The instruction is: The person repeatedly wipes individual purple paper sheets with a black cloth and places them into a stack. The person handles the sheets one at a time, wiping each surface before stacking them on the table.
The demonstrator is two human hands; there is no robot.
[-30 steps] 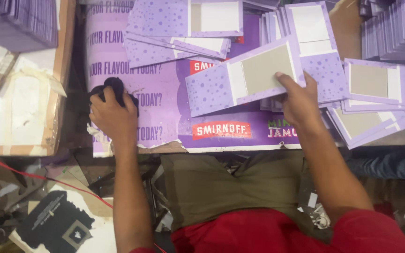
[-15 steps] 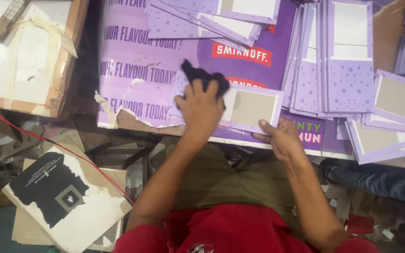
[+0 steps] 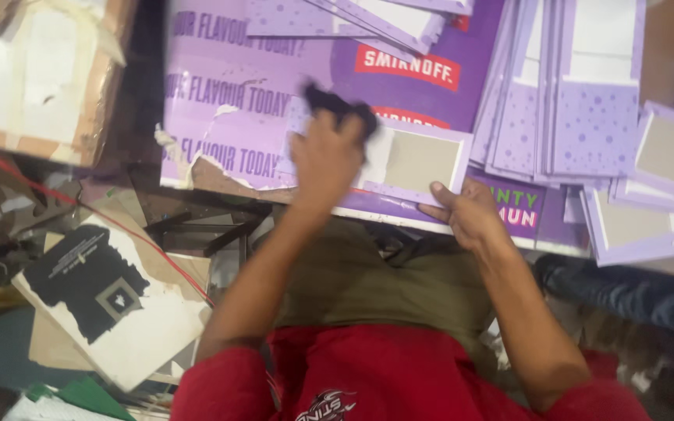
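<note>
A: Well, starting far left: shallow brown cardboard tray (image 3: 95, 117), lined with torn white paper, otherwise holding nothing visible.

B: And below that?

A: Thin red cord (image 3: 9, 164) trailing past the tray's corner; lower down, among floor scraps, a black-and-white printed paper sheet (image 3: 111, 304).

B: Moving on to the table?

A: Covered by a large glossy purple printed poster (image 3: 235, 101), torn ragged along the near left edge.

B: Then the left hand (image 3: 325, 160)?

A: Blurred, curled tight around a black wad of soft cloth (image 3: 341, 105), pressed down on the left end of a flat lilac card with a grey-brown panel (image 3: 419, 160). Lying at the table's near edge, dead centre, on the poster.

B: Handling?

A: Probably light, thin and fairly stiff; likely slick on that glossy poster and easy to crease. Best pinned flat or taken by the edges, not the panel.

B: Right hand (image 3: 470, 214)?

A: Gripping nothing; fingers spread, tips bearing on the card's near right corner.

B: Farther right?

A: Upright-lying stacks of lilac dotted cards with white panels (image 3: 579, 93), overlapping like fanned files; beyond, loose lilac cards with grey-brown panels (image 3: 665, 156), heaped unevenly. No box or bin there, as far as visible.
</note>
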